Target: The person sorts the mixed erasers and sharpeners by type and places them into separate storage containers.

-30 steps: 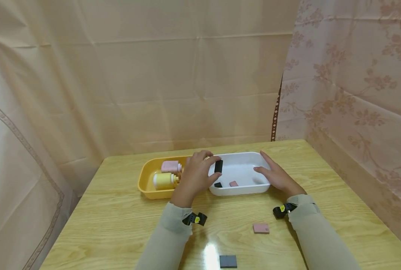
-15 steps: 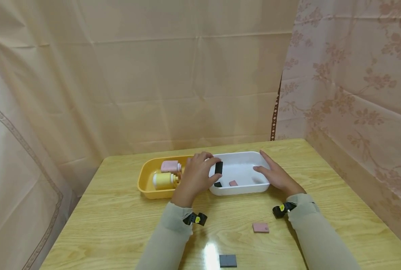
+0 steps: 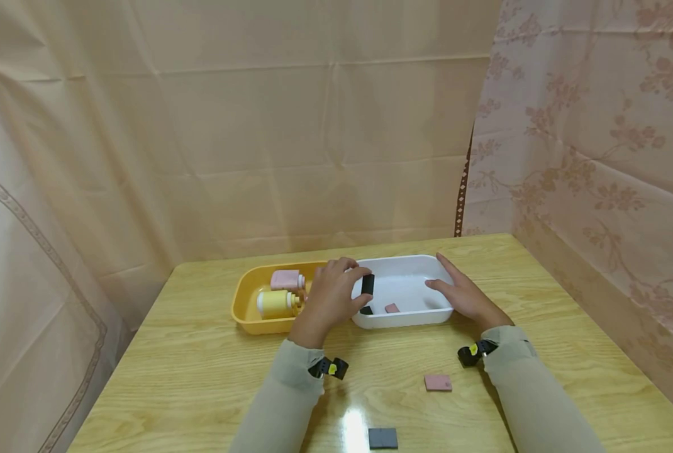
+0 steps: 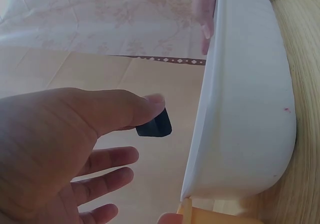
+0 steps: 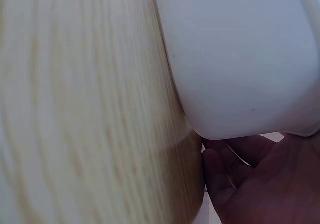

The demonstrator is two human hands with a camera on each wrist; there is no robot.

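My left hand (image 3: 333, 292) pinches a small black rectangular block (image 3: 367, 284) between thumb and fingertips, over the left end of a white tray (image 3: 407, 321). In the left wrist view, the black block (image 4: 155, 125) shows under the thumb, above the tray's rim, with the other fingers spread loosely behind. At the tray's right end my right hand (image 3: 467, 296) grips it, thumb over the rim and fingers along the outer wall. Inside the tray lie a pink piece (image 3: 392, 308) and another black piece (image 3: 366, 310), partly hidden by the near wall.
Left of the white tray stands a yellow tray (image 3: 243, 308), holding a pink bottle (image 3: 285, 279) and a yellow bottle (image 3: 276, 304). Nearer on the wooden table (image 3: 172, 377) lie a flat pink rectangle (image 3: 438, 382) and a dark grey one (image 3: 383, 438). Curtains surround the table.
My left hand, with the black block, has come slightly down and to the right over the white tray. The right hand has stayed at the tray's end.
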